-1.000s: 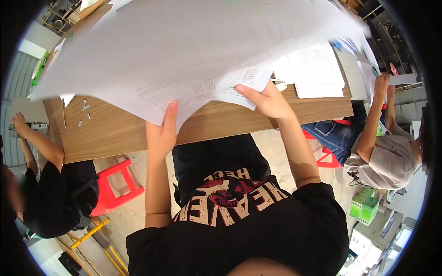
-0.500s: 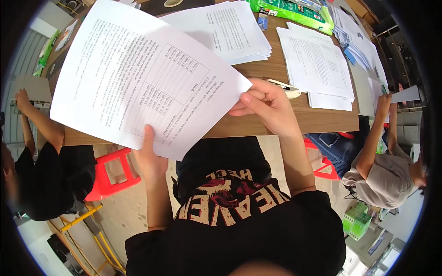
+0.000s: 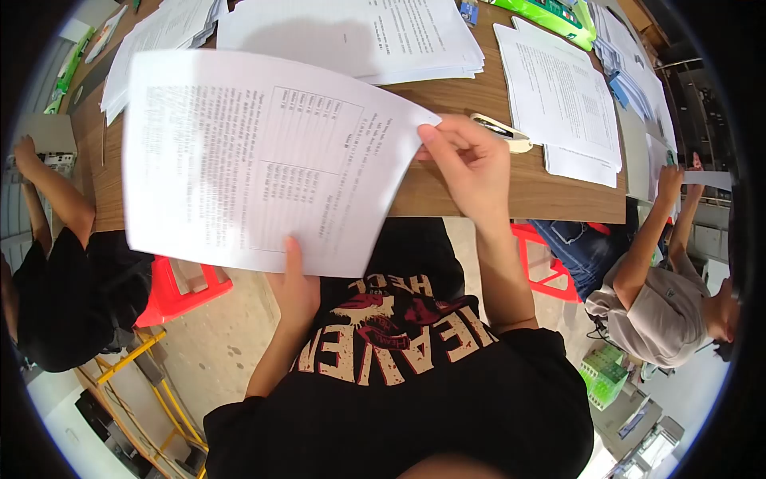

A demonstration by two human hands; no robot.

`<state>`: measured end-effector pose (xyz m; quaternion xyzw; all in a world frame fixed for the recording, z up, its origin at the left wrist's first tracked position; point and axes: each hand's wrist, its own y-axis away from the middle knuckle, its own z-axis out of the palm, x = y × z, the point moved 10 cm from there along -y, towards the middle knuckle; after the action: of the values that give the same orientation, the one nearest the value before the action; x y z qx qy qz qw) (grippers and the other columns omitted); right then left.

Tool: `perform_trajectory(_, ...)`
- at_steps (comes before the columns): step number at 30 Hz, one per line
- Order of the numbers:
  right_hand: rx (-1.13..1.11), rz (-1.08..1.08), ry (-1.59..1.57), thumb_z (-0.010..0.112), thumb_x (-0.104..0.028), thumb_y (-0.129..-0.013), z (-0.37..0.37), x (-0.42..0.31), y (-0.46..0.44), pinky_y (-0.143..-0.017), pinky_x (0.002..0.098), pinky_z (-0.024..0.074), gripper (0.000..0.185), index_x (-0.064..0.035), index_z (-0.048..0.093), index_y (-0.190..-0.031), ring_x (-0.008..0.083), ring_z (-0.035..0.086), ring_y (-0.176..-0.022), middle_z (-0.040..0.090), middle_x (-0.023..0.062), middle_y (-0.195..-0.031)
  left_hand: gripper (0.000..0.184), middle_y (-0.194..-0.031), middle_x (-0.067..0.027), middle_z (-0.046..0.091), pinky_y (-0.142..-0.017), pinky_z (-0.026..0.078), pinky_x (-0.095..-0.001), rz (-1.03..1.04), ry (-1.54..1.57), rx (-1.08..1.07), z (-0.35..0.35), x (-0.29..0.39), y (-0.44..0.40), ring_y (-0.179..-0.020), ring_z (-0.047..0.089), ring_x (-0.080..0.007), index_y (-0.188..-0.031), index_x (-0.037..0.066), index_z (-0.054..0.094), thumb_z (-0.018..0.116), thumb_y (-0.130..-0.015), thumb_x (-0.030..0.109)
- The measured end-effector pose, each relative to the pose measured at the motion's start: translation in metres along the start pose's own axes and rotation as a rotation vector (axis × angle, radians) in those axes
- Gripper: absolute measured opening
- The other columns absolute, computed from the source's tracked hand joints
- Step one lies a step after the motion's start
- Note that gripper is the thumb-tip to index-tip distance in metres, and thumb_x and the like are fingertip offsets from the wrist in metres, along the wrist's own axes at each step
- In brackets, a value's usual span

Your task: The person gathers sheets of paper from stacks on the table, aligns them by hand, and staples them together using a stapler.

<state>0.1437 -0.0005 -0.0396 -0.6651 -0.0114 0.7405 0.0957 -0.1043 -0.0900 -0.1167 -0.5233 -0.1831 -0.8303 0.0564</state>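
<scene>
Printed paper [image 3: 239, 160], with a table and lines of text, is held up in front of me above the desk's front edge. My left hand [image 3: 297, 283] grips its lower edge, thumb on the printed face and fingers hidden behind. My right hand [image 3: 471, 164] pinches the upper right corner between thumb and fingers. Whether it is one sheet or more, I cannot tell. A white stapler-like tool [image 3: 504, 134] lies on the desk just beyond my right hand. Behind the held paper rests a large stack of printed sheets [image 3: 415, 40].
Another paper stack [image 3: 562, 100] lies right on the wooden desk [image 3: 447, 199], more sheets [image 3: 163, 36] at the upper left. A green package [image 3: 558, 20] sits at the back. One person [image 3: 56, 279] sits left, another [image 3: 658, 295] right, beside red stools [image 3: 179, 291].
The broad paper held across the desk a second ago has swung down and left. Since half a second ago it has turned more upright, and my left hand has shifted right along its lower edge.
</scene>
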Motion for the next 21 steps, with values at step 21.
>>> perform_trajectory(21, 0.076, -0.285, 0.379, 0.060, 0.000, -0.081, -0.064, -0.079, -0.020, -0.060, 0.0184, 0.0467, 0.010, 0.0040, 0.063, -0.089, 0.0070, 0.058, -0.066, 0.063, 0.0050, -0.073, 0.052, -0.128, -0.0143, 0.042, -0.097, 0.036, -0.0381, 0.060, -0.240, -0.670, -0.004, 0.078, -0.115, -0.117, 0.043, -0.0246, -0.129, -0.001, 0.032, 0.055, -0.084, 0.008)
